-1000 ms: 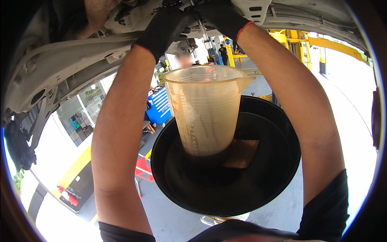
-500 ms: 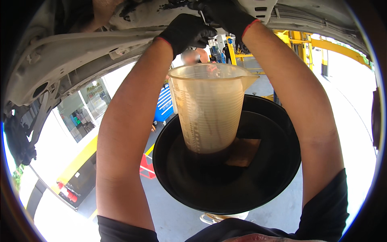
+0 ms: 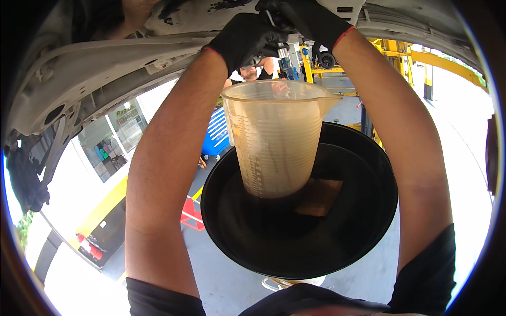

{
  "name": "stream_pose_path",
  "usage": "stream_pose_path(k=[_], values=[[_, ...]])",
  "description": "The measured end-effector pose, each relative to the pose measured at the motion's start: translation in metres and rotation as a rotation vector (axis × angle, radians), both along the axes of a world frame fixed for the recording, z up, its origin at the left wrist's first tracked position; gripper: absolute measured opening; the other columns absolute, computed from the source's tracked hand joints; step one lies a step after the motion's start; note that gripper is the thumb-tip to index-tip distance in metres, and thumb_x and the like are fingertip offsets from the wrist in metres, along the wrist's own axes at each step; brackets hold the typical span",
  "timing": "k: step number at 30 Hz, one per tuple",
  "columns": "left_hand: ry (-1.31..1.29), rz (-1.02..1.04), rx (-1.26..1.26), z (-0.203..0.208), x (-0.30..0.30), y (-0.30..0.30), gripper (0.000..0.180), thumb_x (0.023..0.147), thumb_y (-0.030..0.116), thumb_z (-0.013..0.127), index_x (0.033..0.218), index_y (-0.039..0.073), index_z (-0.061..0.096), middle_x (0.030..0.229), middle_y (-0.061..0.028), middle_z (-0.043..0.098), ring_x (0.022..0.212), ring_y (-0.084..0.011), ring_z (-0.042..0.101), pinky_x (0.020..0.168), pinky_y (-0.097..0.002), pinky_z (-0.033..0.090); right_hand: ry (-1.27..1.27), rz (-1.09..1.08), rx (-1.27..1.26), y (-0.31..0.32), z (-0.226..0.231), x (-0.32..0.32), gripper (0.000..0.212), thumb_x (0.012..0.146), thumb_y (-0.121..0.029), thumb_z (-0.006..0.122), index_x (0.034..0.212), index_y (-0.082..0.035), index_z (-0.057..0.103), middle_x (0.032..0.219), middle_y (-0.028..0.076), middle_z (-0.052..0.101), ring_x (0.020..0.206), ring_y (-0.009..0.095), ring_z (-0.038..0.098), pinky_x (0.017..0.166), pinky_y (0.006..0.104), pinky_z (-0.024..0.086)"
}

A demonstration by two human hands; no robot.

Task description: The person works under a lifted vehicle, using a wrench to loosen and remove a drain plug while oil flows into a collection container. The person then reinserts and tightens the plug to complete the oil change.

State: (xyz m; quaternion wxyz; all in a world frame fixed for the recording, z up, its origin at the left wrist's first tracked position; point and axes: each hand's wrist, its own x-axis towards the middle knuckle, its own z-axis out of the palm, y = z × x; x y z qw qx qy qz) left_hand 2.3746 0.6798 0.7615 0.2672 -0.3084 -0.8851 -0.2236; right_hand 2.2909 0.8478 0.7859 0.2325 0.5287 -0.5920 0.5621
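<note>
Vehicle underside (image 3: pixel 184 23) | left hand (image 3: pixel 246 40) curled over metal tool (image 3: pixel 283 51) | right hand (image 3: pixel 308 21) alongside

The window (image 3: pixel 119 138) and cabinet (image 3: pixel 215 131) bear lettering (image 3: pixel 126 112), the jug (image 3: pixel 282 139) (faintly) a scale (image 3: pixel 254 163).

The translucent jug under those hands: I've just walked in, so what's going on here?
Up at a vehicle's underside, a person's black-gloved left hand appears to hold a slim metal tool; the black-gloved right hand is by the tool's upper end, its grip partly hidden. Below, the translucent jug stands upright in a wide black pan, with neither hand on it. A flat brown piece lies in the pan beside the jug's base.
</note>
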Motion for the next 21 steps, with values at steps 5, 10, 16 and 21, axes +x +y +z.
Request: stream_pose_path(k=[5,10,16,21], values=[[0.012,-0.042,-0.024,-0.003,-0.016,-0.013,0.029,0.096,0.019,0.072,0.115,-0.002,0.071,0.105,-0.0134,0.074,0.096,-0.0207,0.074,0.084,-0.0349,0.061,0.097,-0.231,-0.013,-0.006,-0.004,0.004,0.028,0.091,-0.025,0.073,0.073,-0.004,0.066,0.060,0.004,0.055,0.052,0.017,0.047,0.050,0.0362,0.037],[0.046,-0.079,0.031,-0.001,-0.013,-0.021,0.029,0.099,0.019,0.068,0.118,-0.002,0.070,0.108,-0.0144,0.073,0.100,-0.0232,0.073,0.083,-0.0370,0.062,0.102,-0.292,-0.041,-0.009,-0.010,0.027,0.027,0.092,-0.024,0.072,0.074,-0.003,0.067,0.064,0.005,0.059,0.056,0.017,0.052,0.052,0.0351,0.041],[-0.011,-0.035,0.103,-0.009,-0.003,0.002,0.026,0.093,0.014,0.067,0.117,0.010,0.075,0.108,-0.0109,0.075,0.095,-0.0216,0.075,0.084,-0.0353,0.060,0.092,0.067,-0.070,-0.002,-0.005,-0.001,0.013,0.090,-0.010,0.070,0.096,0.002,0.070,0.075,0.006,0.063,0.063,0.017,0.054,0.059,0.0319,0.045],[0.579,0.193,-0.535,-0.005,0.004,-0.013,0.028,0.100,0.014,0.063,0.122,-0.001,0.070,0.111,-0.0128,0.074,0.098,-0.0186,0.073,0.088,-0.0323,0.060,0.357,-0.016,-0.263,-0.016,-0.009,0.016,0.018,0.093,-0.003,0.063,0.111,-0.002,0.064,0.088,0.006,0.063,0.066,0.018,0.057,0.056,0.0340,0.047]])
